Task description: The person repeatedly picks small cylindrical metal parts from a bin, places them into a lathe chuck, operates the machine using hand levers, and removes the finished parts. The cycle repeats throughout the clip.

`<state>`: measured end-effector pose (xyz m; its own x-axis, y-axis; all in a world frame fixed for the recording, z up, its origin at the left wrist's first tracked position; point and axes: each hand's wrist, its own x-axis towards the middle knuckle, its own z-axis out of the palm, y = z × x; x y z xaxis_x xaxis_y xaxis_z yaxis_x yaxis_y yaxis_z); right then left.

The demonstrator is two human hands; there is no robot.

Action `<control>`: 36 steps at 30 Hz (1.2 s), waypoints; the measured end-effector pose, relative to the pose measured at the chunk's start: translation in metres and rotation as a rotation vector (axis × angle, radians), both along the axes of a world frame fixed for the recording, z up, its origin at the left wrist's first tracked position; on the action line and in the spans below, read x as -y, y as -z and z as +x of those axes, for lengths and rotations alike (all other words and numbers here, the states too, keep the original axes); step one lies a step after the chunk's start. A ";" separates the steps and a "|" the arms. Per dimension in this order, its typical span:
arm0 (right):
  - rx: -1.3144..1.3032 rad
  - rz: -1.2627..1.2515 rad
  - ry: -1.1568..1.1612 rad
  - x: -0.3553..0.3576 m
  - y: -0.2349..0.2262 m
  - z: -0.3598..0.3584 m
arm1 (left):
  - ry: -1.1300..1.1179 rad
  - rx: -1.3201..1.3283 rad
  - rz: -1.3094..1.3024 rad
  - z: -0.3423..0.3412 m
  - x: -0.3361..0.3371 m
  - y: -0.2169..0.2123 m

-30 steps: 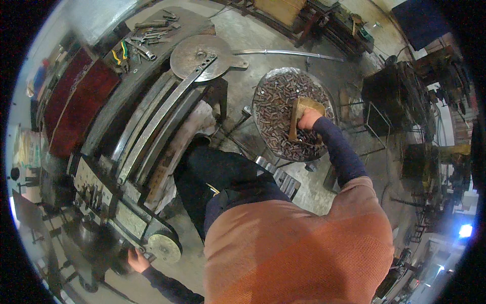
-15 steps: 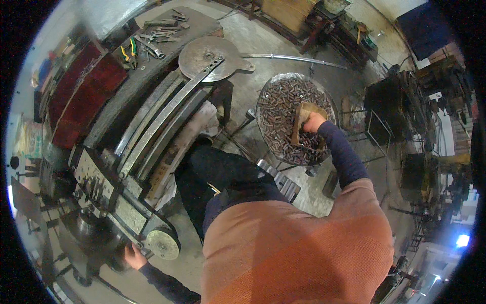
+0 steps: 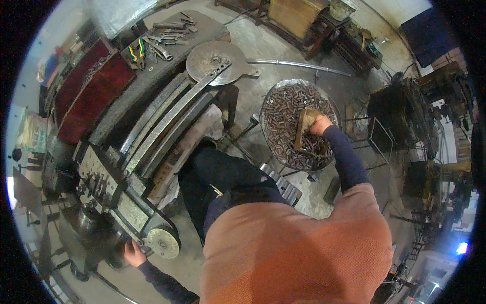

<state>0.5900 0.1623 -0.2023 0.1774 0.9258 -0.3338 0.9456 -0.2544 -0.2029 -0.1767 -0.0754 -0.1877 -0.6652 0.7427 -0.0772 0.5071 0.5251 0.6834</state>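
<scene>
My right hand (image 3: 319, 124) is closed on the edge of a tan, open-sided scoop-like box (image 3: 306, 126). The box sits tilted among small dark metal cylinders (image 3: 283, 109) that fill a round basin (image 3: 267, 133) at right of centre. Some of the pieces look like short bolts or pins; their exact kind is too small to tell. At the lower left, my left hand (image 3: 134, 253) is at the underside of a machine (image 3: 134, 205), beside its round pulley-like disc (image 3: 163, 242). Its fingers look bent around a part there, which the machine partly hides.
A bench on the left holds pliers (image 3: 136, 54), wrenches (image 3: 161, 49) and other tools. Long curved metal rails (image 3: 167, 126) run from the machine to a round plate (image 3: 215, 61). A wire-frame stand (image 3: 379, 139) is right of the basin. A wooden box (image 3: 293, 17) stands at the back.
The whole view has shifted slightly down and right. My right hand and the box stay in the basin, with the box's angle slightly changed. My left hand remains beside the machine.
</scene>
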 end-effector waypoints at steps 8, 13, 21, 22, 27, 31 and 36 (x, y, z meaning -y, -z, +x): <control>-0.921 0.233 -0.395 -0.026 -0.107 -0.111 | 0.167 -0.066 0.142 0.071 -0.019 -0.134; -1.455 0.114 -0.897 -0.029 -0.144 -0.264 | 0.255 0.102 0.285 0.158 -0.077 -0.174; -1.684 -0.094 -1.098 -0.002 -0.156 -0.374 | 0.543 0.381 0.412 0.218 -0.111 -0.176; -1.705 -0.120 -1.090 0.000 -0.158 -0.377 | 0.540 0.394 0.400 0.217 -0.110 -0.174; -1.662 -0.091 -1.109 0.000 -0.155 -0.377 | 0.556 0.499 0.355 0.217 -0.111 -0.166; -1.658 -0.116 -1.074 0.002 -0.154 -0.377 | 0.539 0.537 0.346 0.220 -0.111 -0.165; -1.647 -0.153 -1.035 0.001 -0.148 -0.379 | 0.537 0.600 0.384 0.220 -0.113 -0.160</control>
<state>0.2115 0.1614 -0.0538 -0.8468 0.4029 0.3474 -0.3426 0.0867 -0.9355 0.0435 0.0377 -0.0276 -0.1475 0.9889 0.0178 0.1186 -0.0002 0.9929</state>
